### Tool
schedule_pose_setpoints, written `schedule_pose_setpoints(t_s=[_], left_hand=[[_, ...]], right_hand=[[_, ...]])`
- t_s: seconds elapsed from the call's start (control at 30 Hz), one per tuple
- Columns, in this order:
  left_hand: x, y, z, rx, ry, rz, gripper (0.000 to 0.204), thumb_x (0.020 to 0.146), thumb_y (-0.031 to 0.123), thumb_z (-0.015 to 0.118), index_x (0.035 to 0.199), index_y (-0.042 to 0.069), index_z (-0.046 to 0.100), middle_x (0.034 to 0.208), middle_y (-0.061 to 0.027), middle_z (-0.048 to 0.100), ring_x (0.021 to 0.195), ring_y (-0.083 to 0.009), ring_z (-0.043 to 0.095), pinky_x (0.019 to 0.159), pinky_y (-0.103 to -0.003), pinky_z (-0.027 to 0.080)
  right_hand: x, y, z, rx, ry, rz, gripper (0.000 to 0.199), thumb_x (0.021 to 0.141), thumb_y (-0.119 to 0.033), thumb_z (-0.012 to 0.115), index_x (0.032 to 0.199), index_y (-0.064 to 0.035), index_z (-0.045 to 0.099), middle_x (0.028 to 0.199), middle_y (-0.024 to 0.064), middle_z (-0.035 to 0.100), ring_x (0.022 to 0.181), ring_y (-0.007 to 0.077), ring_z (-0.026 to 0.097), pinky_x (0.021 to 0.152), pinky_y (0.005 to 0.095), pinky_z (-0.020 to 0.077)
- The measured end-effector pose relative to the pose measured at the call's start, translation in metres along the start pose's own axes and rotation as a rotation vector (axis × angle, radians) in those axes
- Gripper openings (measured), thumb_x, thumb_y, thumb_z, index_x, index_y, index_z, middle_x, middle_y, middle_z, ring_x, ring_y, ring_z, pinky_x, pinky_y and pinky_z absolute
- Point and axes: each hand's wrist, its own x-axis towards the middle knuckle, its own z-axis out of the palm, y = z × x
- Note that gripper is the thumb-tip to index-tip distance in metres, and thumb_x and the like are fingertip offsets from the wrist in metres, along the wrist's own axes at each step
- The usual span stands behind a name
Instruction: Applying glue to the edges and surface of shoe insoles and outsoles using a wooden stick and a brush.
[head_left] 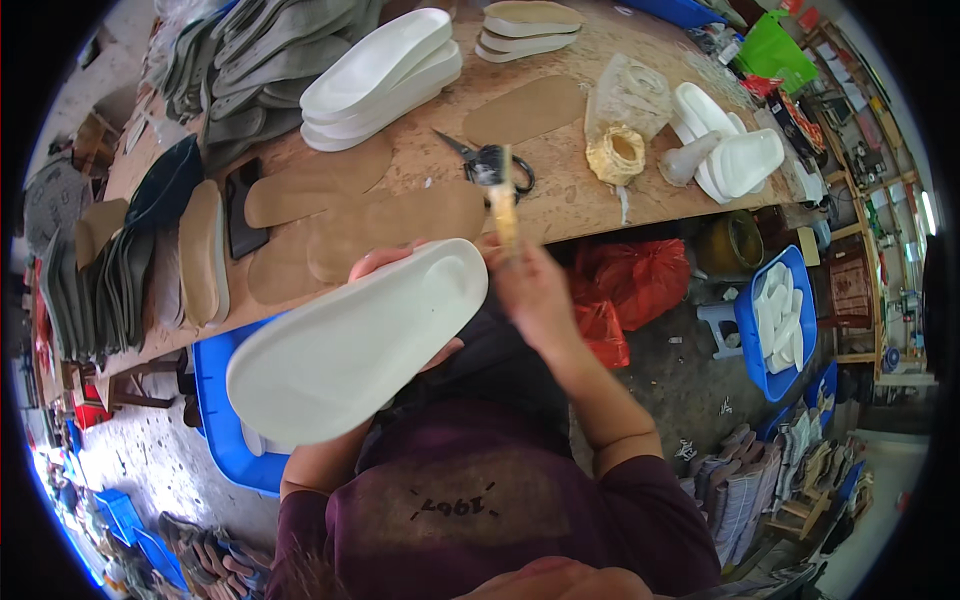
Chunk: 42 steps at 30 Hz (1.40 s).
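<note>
A large white shoe sole (pixel 355 350) is tilted in front of my body, its smooth hollowed face up. My left hand (pixel 384 260) grips it from beneath; fingertips show at its far edge and part of the hand at the near edge. Just right of the sole's toe end, my right hand (pixel 535 295) is closed round a brush (pixel 504 205) with a yellowish body, pointing up and blurred. Beyond them, tan insole pieces (pixel 400 225) lie flat and overlapping on the wooden table (pixel 560 190). Black-handled scissors (pixel 515 172) rest behind the brush.
Stacked white soles (pixel 385 85) and piled grey soles (pixel 270 60) cover the table's far left. A glue-crusted container (pixel 615 155) stands right, near more white soles (pixel 745 160). Blue tubs (pixel 225 400) sit below the table, left and right. Red plastic bags (pixel 640 280) lie underneath.
</note>
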Motion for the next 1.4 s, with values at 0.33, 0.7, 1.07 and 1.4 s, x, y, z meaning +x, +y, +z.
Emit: schedule_pose_setpoints(t_s=[0.33, 0.7, 1.07, 1.4], left_hand=[[0.017, 0.007, 0.036, -0.534, 0.175, -0.326, 0.084, 0.065, 0.023, 0.083, 0.134, 0.004, 0.039, 0.132, -0.0143, 0.046, 0.121, -0.0260, 0.048, 0.101, -0.040, 0.040], [0.028, 0.010, 0.038, -0.382, 0.086, -0.336, 0.077, 0.064, 0.017, 0.080, 0.131, 0.006, 0.044, 0.131, -0.0115, 0.049, 0.119, -0.0250, 0.049, 0.100, -0.039, 0.041], [0.035, 0.014, 0.040, -0.305, 0.040, -0.337, 0.079, 0.064, 0.019, 0.082, 0.132, 0.006, 0.042, 0.134, -0.0121, 0.048, 0.121, -0.0256, 0.049, 0.100, -0.039, 0.041], [0.038, 0.015, 0.041, -0.286, 0.019, -0.316, 0.077, 0.065, 0.018, 0.082, 0.131, 0.006, 0.043, 0.135, -0.0136, 0.047, 0.121, -0.0249, 0.049, 0.099, -0.038, 0.043]], right_hand=[[0.046, -0.122, -0.208, -1.364, 0.285, -0.425, 0.032, 0.093, -0.017, 0.056, 0.124, -0.0139, 0.060, 0.073, 0.0080, 0.060, 0.061, 0.0142, 0.056, 0.060, 0.0291, 0.0462], [0.087, -0.149, -0.201, -1.836, 0.098, -0.561, 0.015, 0.082, -0.023, 0.067, 0.094, -0.0156, 0.073, 0.083, 0.0066, 0.068, 0.074, 0.0277, 0.065, 0.063, 0.0368, 0.0513], [0.092, -0.154, -0.205, -1.871, 0.113, -0.569, 0.014, 0.082, -0.024, 0.066, 0.093, -0.0165, 0.072, 0.078, 0.0051, 0.066, 0.069, 0.0261, 0.064, 0.059, 0.0368, 0.0503], [0.087, -0.166, -0.200, -1.803, 0.224, -0.605, 0.013, 0.080, -0.025, 0.067, 0.088, -0.0181, 0.073, 0.075, 0.0054, 0.066, 0.068, 0.0259, 0.064, 0.059, 0.0378, 0.0508]])
